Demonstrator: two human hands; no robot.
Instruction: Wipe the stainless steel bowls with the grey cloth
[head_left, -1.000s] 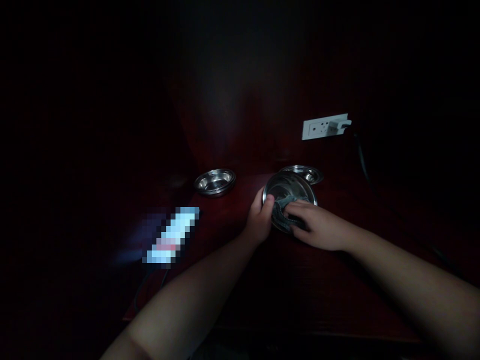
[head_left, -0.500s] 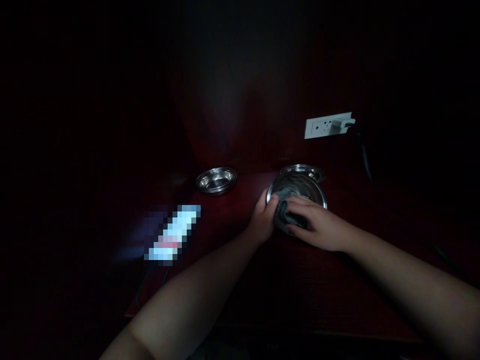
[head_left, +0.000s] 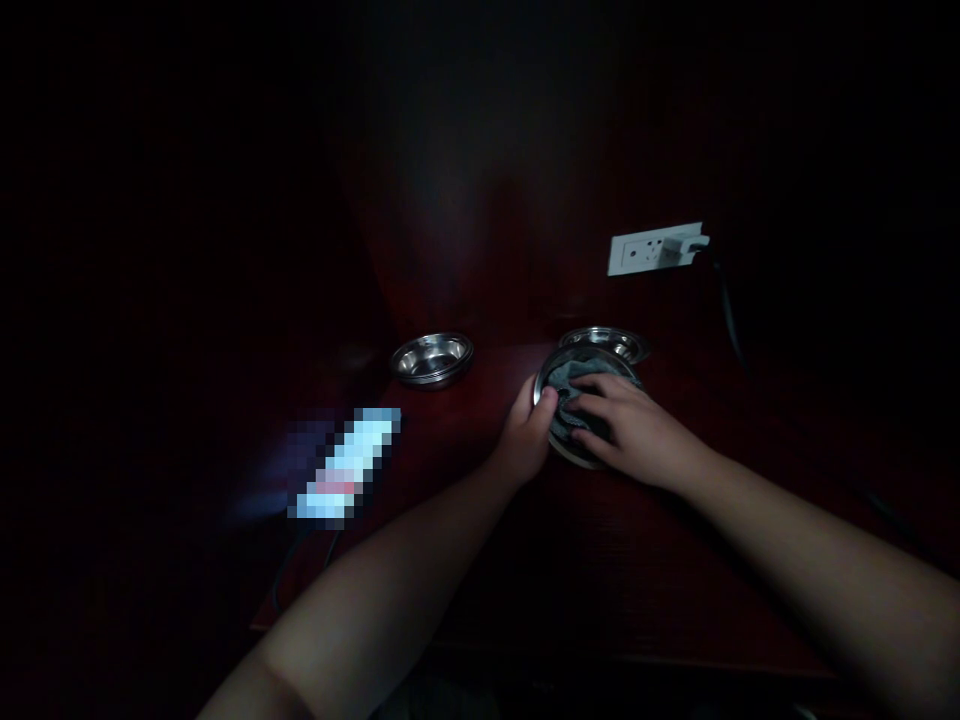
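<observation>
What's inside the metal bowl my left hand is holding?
A crumpled gray cloth, with your right hand on it. They cover most of the inside of the bowl, so its bottom can't be seen.

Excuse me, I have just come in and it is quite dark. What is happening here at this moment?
A person's left hand grips a metal bowl by its side, its opening tilted toward the person. The right hand, fingers spread, presses a dark cloth inside it. Farther back on the table, a metal dish sits partly hidden behind that bowl, and what looks like a stack of bowls stands to the left.
</observation>
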